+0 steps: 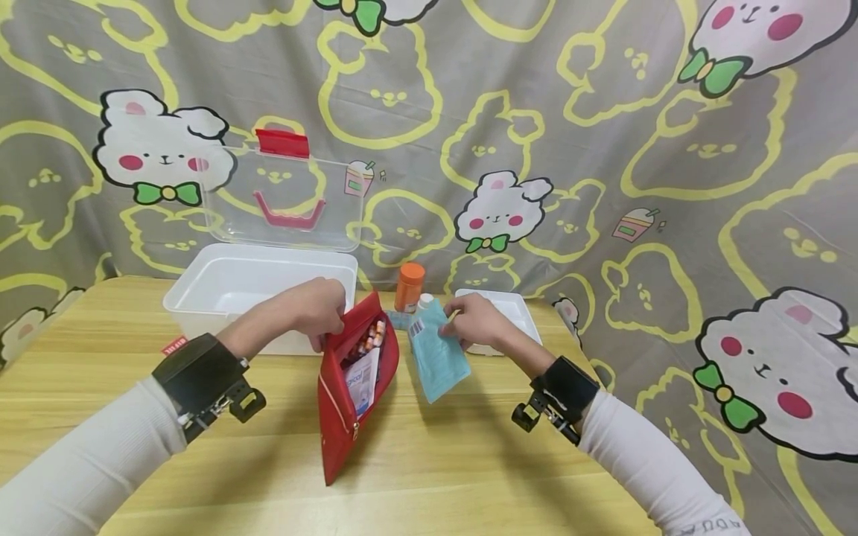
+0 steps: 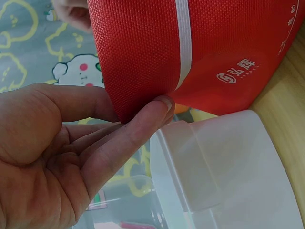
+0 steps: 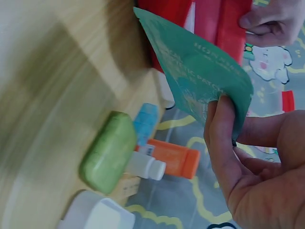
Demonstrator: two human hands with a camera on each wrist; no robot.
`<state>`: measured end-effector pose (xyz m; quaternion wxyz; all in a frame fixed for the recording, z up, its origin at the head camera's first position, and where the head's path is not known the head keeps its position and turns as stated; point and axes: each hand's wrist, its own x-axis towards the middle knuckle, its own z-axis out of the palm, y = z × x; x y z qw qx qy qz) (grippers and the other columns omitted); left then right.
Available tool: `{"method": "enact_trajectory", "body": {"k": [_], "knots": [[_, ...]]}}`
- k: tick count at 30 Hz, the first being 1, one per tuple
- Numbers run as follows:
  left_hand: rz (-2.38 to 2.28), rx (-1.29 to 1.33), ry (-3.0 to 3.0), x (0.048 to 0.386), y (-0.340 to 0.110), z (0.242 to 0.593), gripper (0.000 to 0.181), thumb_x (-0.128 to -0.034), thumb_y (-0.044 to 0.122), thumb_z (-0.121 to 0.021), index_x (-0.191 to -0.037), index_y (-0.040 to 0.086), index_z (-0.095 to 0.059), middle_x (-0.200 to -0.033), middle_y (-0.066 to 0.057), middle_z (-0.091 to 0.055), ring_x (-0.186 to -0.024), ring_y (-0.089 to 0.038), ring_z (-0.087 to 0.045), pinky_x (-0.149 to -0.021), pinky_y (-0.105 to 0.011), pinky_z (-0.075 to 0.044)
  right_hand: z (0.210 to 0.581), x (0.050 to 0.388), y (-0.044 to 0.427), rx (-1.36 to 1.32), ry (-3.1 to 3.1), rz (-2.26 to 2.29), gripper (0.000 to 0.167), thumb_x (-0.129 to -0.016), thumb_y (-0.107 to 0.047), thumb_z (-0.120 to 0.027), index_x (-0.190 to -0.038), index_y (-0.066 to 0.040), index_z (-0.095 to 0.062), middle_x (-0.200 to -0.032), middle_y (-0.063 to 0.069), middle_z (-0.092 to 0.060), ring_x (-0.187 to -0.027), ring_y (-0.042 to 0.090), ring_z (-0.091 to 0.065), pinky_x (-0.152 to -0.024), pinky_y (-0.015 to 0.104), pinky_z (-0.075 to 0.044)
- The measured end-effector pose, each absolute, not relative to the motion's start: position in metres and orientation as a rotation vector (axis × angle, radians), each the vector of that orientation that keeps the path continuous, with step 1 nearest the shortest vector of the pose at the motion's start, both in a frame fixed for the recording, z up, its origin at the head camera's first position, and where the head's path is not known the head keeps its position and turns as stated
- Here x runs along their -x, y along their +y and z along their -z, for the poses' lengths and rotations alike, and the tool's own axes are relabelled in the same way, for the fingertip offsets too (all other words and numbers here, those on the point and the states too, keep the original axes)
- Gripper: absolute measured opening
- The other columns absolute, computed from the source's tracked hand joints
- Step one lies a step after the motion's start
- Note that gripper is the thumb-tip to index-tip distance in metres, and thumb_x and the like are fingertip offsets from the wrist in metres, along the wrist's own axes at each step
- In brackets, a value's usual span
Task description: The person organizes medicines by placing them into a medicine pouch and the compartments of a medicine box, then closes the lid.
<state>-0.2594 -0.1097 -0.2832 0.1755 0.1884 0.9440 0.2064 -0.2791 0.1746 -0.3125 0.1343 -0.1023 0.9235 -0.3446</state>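
My left hand pinches the top edge of a red zippered pouch, held tilted over the table with its mouth spread. Inside it show a white printed packet and several small orange-and-white items, too small to name. In the left wrist view, thumb and fingers grip the red fabric. My right hand pinches a flat teal patch packet by its upper edge, just right of the pouch and apart from it. The packet's lettering faces the right wrist camera.
Behind the pouch stands a white box with its clear lid raised. An orange bottle and a white-capped bottle stand behind the packet. Beside them lie a green case and a blue item. A white tray sits right.
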Motion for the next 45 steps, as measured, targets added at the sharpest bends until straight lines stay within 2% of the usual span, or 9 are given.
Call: {"method": "enact_trajectory", "body": {"k": [6, 9, 12, 15, 22, 27, 32, 38, 45], "knots": [[-0.584, -0.525, 2.679, 0.258, -0.11, 0.282, 0.01, -0.0901, -0.002, -0.061, -0.091, -0.006, -0.07, -0.071, -0.011, -0.072, -0.057, -0.017, -0.073, -0.059, -0.028, -0.061, 0.3, 0.28, 0.165, 0.297, 2.613, 1.116, 0.013, -0.091, -0.011, -0.069, -0.1, -0.001, -0.068, -0.093, 0.01, -0.066, -0.072, 0.016, -0.065, -0.065, 0.029, -0.058], [-0.591, -0.525, 2.679, 0.258, -0.109, 0.282, 0.01, -0.0901, -0.002, -0.061, -0.09, -0.006, -0.07, -0.07, -0.011, -0.072, -0.057, -0.017, -0.073, -0.059, -0.028, -0.061, 0.299, 0.278, 0.16, 0.3, 2.519, 1.203, 0.012, -0.092, -0.011, -0.068, -0.089, -0.002, -0.062, -0.091, 0.008, -0.064, -0.074, 0.016, -0.065, -0.066, 0.027, -0.057], [-0.588, -0.534, 2.681, 0.258, -0.109, 0.282, 0.011, -0.0896, -0.002, -0.06, -0.087, -0.005, -0.07, -0.068, -0.01, -0.072, -0.056, -0.017, -0.073, -0.058, -0.027, -0.061, 0.301, 0.274, 0.153, 0.304, 2.411, 1.287, 0.021, -0.093, -0.009, -0.066, -0.08, -0.004, -0.051, -0.084, 0.006, -0.058, -0.073, 0.015, -0.062, -0.064, 0.025, -0.054], [-0.585, -0.538, 2.681, 0.259, -0.108, 0.282, 0.011, -0.0894, -0.002, -0.06, -0.086, -0.004, -0.071, -0.067, -0.01, -0.071, -0.055, -0.017, -0.073, -0.058, -0.027, -0.061, 0.304, 0.271, 0.146, 0.32, 2.325, 1.356, 0.023, -0.093, -0.006, -0.065, -0.077, -0.006, -0.049, -0.081, 0.004, -0.055, -0.073, 0.013, -0.06, -0.063, 0.025, -0.054], [-0.577, -0.55, 2.684, 0.26, -0.108, 0.282, 0.011, -0.0881, -0.003, -0.059, -0.083, -0.003, -0.07, -0.066, -0.009, -0.071, -0.055, -0.017, -0.073, -0.057, -0.027, -0.06, 0.307, 0.271, 0.138, 0.317, 2.272, 1.422, 0.033, -0.094, -0.006, -0.065, -0.072, -0.009, -0.041, -0.07, 0.0, -0.036, -0.067, 0.013, -0.049, -0.064, 0.028, -0.047], [-0.586, -0.535, 2.678, 0.26, -0.108, 0.283, 0.011, -0.0884, -0.003, -0.06, -0.085, -0.004, -0.07, -0.068, -0.01, -0.071, -0.055, -0.017, -0.073, -0.058, -0.028, -0.061, 0.304, 0.27, 0.133, 0.303, 2.223, 1.487, 0.031, -0.093, -0.006, -0.067, -0.073, -0.008, -0.043, -0.068, 0.0, -0.034, -0.065, 0.014, -0.043, -0.063, 0.028, -0.045], [-0.586, -0.531, 2.673, 0.26, -0.107, 0.282, 0.01, -0.0891, -0.003, -0.06, -0.087, -0.005, -0.069, -0.07, -0.011, -0.072, -0.056, -0.017, -0.073, -0.06, -0.029, -0.061, 0.302, 0.269, 0.126, 0.287, 2.15, 1.552, 0.03, -0.093, -0.004, -0.067, -0.073, -0.007, -0.044, -0.068, -0.001, -0.04, -0.064, 0.012, -0.048, -0.063, 0.026, -0.049], [-0.585, -0.524, 2.673, 0.259, -0.107, 0.283, 0.009, -0.0897, -0.003, -0.061, -0.089, -0.005, -0.069, -0.072, -0.011, -0.072, -0.057, -0.017, -0.073, -0.059, -0.027, -0.061, 0.301, 0.268, 0.125, 0.293, 2.186, 1.53, 0.03, -0.092, -0.005, -0.067, -0.072, -0.008, -0.045, -0.069, 0.0, -0.04, -0.065, 0.013, -0.05, -0.063, 0.026, -0.049], [-0.581, -0.533, 2.689, 0.258, -0.108, 0.283, 0.01, -0.0888, -0.004, -0.06, -0.086, -0.004, -0.069, -0.07, -0.011, -0.072, -0.056, -0.016, -0.073, -0.058, -0.027, -0.061, 0.305, 0.266, 0.116, 0.228, 2.151, 1.576, 0.01, -0.092, -0.002, -0.066, -0.087, -0.002, -0.057, -0.082, 0.004, -0.058, -0.071, 0.013, -0.062, -0.067, 0.026, -0.058]]}}
